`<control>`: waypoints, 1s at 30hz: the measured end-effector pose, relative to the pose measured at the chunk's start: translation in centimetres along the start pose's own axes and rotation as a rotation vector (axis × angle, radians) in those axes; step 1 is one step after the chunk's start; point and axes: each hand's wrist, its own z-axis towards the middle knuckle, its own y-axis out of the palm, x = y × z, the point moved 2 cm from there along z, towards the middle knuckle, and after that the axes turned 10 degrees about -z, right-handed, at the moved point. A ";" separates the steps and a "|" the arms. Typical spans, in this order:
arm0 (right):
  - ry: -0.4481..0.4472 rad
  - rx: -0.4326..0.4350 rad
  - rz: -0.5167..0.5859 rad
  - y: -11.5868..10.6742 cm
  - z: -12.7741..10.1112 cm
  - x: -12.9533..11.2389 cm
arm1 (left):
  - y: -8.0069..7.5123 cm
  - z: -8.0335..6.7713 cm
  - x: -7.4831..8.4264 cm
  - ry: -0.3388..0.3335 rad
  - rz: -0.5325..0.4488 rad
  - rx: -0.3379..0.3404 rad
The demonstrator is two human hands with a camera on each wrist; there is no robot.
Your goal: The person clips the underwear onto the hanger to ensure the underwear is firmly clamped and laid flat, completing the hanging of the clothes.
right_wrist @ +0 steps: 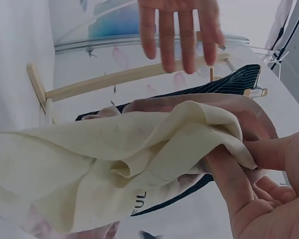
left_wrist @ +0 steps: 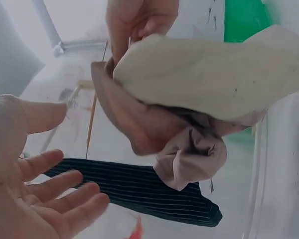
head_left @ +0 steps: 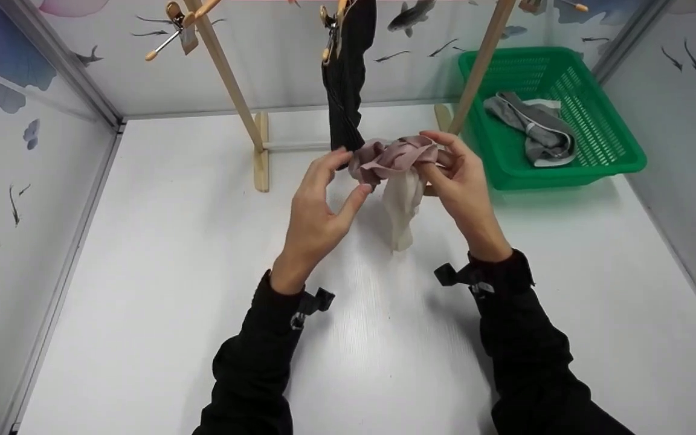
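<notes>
The mauve-and-cream sock [head_left: 397,169] hangs in the air above the table [head_left: 142,290], just in front of the wooden drying rack [head_left: 245,109]. Its bunched mauve cuff lies crosswise between your hands, and the cream foot part hangs straight down from it, so the long axis runs vertical with the toe end pointing at the table. In the right wrist view, dark letters reading "FUL" show on the cream cloth; the rest is folded out of sight.

Your right hand [head_left: 463,187] pinches the mauve bunch, grip closed around the cloth. Your left hand [head_left: 318,205] sits just left of the sock, fingers spread and straight, thumb tip close to the cuff.

Behind the sock a black striped sock [head_left: 345,78] hangs clipped on the rack. To the sock's right stands a green basket [head_left: 620,163] holding a grey sock [head_left: 535,130].
</notes>
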 end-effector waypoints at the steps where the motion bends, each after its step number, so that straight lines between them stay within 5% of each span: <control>1: 0.000 0.008 0.013 0.0 0.0 0.0 | 0.4 -0.1 0.2 0.035 0.000 -0.001; 5: -0.005 0.016 0.065 0.1 -0.1 0.0 | 2.4 -0.8 0.1 0.052 0.031 -0.076; 11: 0.027 -0.012 0.197 0.7 -0.2 0.1 | 5.1 -1.9 -1.3 -0.114 0.121 -0.177; 16: 0.045 -0.007 0.245 1.1 -0.2 0.2 | 5.7 -2.2 -2.0 -0.126 0.108 -0.114; 30: 0.046 -0.023 0.326 2.2 -0.6 0.0 | 4.9 -1.6 -1.3 0.033 0.020 0.081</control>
